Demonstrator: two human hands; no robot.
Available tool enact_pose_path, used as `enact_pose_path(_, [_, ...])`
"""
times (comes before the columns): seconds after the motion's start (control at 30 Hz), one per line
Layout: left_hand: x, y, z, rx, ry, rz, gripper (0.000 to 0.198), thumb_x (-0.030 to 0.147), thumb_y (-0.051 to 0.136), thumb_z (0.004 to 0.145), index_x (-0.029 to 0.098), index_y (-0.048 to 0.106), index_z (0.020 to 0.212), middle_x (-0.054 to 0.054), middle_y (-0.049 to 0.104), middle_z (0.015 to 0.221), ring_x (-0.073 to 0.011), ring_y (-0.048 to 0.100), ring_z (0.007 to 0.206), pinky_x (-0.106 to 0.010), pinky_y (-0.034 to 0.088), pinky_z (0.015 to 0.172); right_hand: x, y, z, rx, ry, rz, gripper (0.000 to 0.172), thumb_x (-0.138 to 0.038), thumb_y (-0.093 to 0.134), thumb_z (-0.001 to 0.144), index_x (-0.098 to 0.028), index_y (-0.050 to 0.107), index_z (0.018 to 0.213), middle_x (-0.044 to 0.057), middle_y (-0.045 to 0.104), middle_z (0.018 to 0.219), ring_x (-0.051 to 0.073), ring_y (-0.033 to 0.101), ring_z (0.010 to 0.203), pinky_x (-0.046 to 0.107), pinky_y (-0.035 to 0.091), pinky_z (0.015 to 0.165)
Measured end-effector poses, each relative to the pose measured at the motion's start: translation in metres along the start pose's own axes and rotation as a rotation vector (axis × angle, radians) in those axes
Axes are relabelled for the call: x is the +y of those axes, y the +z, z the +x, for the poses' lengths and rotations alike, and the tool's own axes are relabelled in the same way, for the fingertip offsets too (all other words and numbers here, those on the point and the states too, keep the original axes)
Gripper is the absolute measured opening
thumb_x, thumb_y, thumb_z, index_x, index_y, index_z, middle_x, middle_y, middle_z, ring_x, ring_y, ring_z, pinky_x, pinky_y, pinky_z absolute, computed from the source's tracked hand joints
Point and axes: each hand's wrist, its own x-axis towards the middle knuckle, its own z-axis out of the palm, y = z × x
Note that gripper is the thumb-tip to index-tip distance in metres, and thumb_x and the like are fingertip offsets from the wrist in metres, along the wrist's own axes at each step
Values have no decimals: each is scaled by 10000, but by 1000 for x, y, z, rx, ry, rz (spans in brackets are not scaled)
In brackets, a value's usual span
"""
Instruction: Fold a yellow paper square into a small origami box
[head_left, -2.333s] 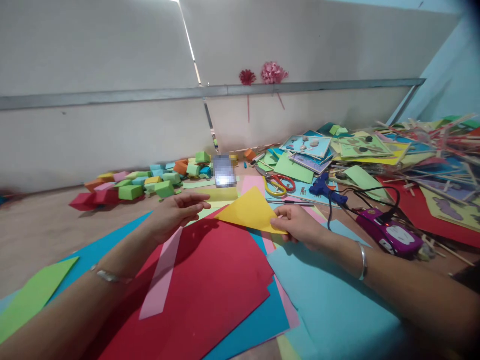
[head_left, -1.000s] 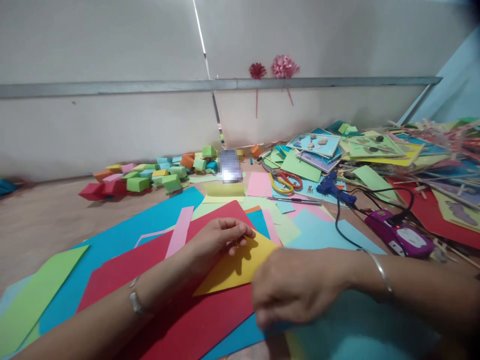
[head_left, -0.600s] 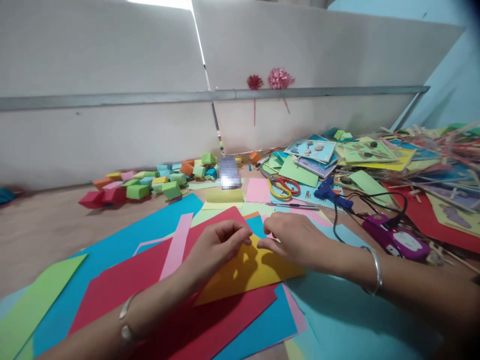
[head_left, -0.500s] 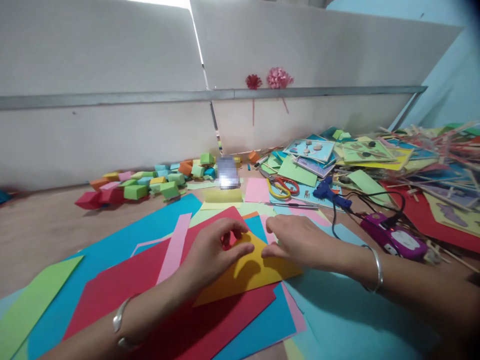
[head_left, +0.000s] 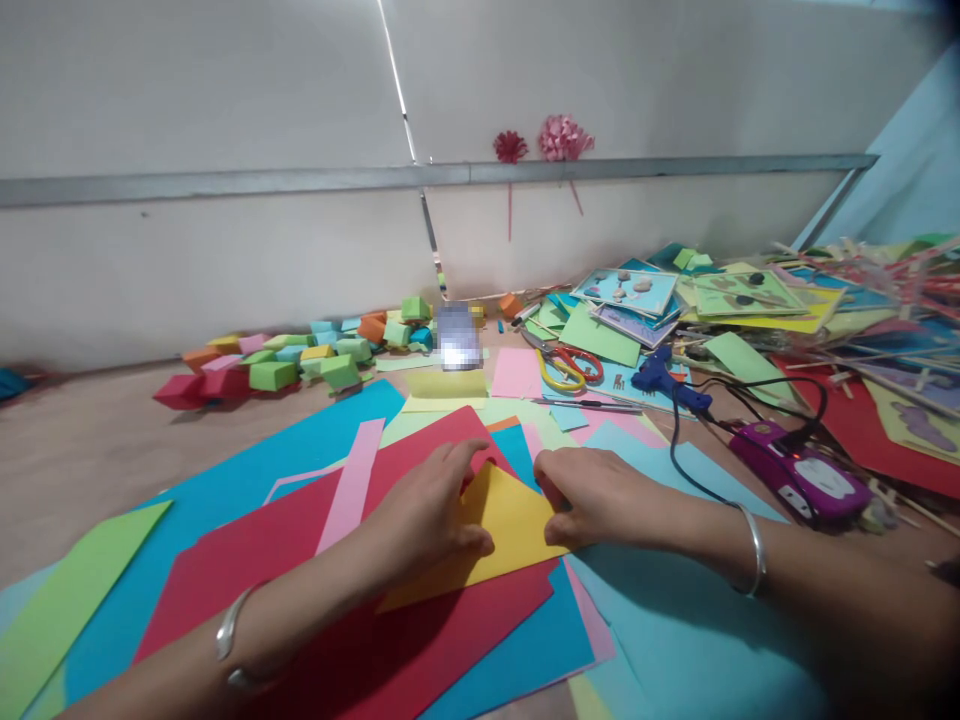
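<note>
A yellow sheet of paper (head_left: pixel 514 515), with a pointed top, lies over a large red sheet (head_left: pixel 262 570). On its left side is my left hand (head_left: pixel 431 505), thumb and fingers apart, the fingertips by the upper edge. My right hand (head_left: pixel 604 495) is at the sheet's right side with curled fingers, a gap between them and the thumb. Its thumb is by the sheet's right corner. Neither hand pinches the paper as far as I can see. Under the red sheet lies a blue sheet (head_left: pixel 536 640), and a pink paper strip (head_left: pixel 352 485) crosses the red one.
Several coloured paper cubes (head_left: pixel 274 376) sit at the back left. Scissors (head_left: pixel 559 368), a pen (head_left: pixel 589 404), a blue glue gun (head_left: pixel 667 380) and a purple power strip (head_left: pixel 799 475) with cables lie to the right. Behind them is a pile of craft cards (head_left: pixel 626 290).
My hands have moved apart over the yellow sheet: the left slightly left with its thumb lower, the right slightly right toward the corner. The view has tilted a little.
</note>
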Motion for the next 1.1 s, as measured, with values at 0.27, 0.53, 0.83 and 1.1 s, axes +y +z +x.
enact_pose_path(0.27, [-4,-2,7,-79,-52,-13,586,254,741,626,193,598,1190,-2,623,822,-229,579,753,-315,408,621,6,5,4,19,-38,24,255,-243,761,697,-186,580,867,19,591,876,140,466,723,253,249,558])
enact_pose_path(0.53, [-2,-1,6,-51,-15,20,682,267,753,618,165,580,1270,-97,638,1040,-268,581,885,-385,465,757,10,11,7,12,-44,57,221,-241,763,698,-176,599,831,33,578,884,147,464,742,261,273,578])
enact_pose_path(0.83, [-4,0,7,-11,-13,-17,585,241,767,539,183,644,1108,-38,584,933,-226,532,782,-337,431,670,6,8,10,-7,-4,191,289,-135,752,615,-197,506,751,-11,549,791,129,444,694,250,288,562])
enact_pose_path(1.1, [-7,2,10,-22,23,-179,183,375,559,674,232,459,618,36,459,589,-172,465,590,-269,303,519,12,15,13,151,-94,233,344,-183,782,612,-186,566,879,11,577,891,154,485,778,251,309,606])
